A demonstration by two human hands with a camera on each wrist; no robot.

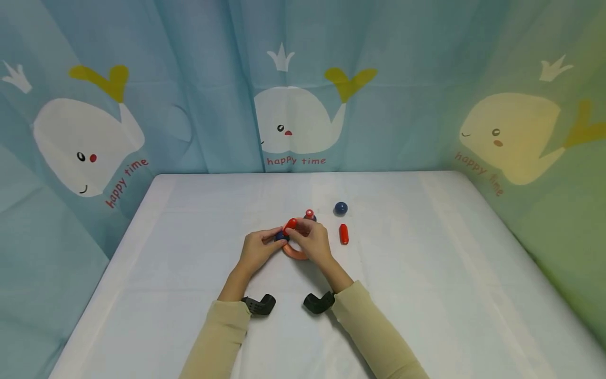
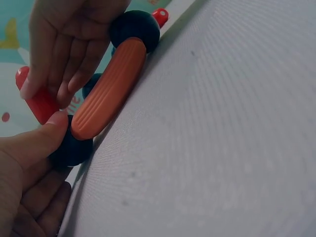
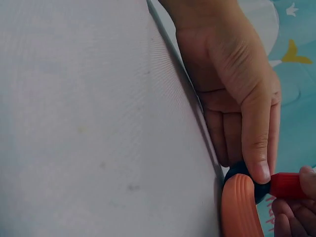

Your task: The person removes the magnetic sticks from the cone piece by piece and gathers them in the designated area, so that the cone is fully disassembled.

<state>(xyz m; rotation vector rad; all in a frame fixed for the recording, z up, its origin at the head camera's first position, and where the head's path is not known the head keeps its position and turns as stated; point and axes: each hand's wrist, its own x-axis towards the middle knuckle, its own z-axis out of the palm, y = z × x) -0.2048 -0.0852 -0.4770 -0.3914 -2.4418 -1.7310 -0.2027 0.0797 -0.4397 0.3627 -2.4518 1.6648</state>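
Note:
My left hand (image 1: 255,250) pinches a dark blue ball (image 2: 71,152) between thumb and fingers. Joined to that ball is an orange, ridged, curved piece (image 2: 111,91), part of a ring-like assembly lying on the table. Between the thumb and fingers of my right hand (image 1: 316,245) is a red peg (image 3: 287,185), tilted, with its lower end against the held ball. Another blue ball (image 2: 136,29) sits at the orange piece's other end, beside the right hand. At the back of the ring stands a red peg (image 1: 309,213) on a blue ball. The right hand partly hides the ring.
A loose dark blue ball (image 1: 341,208) and a loose red peg (image 1: 343,234) lie right of the ring. The white-covered table (image 1: 426,263) has a curtain (image 1: 213,79) with printed whales around its back and sides. Black wrist devices (image 1: 260,305) are worn on both arms.

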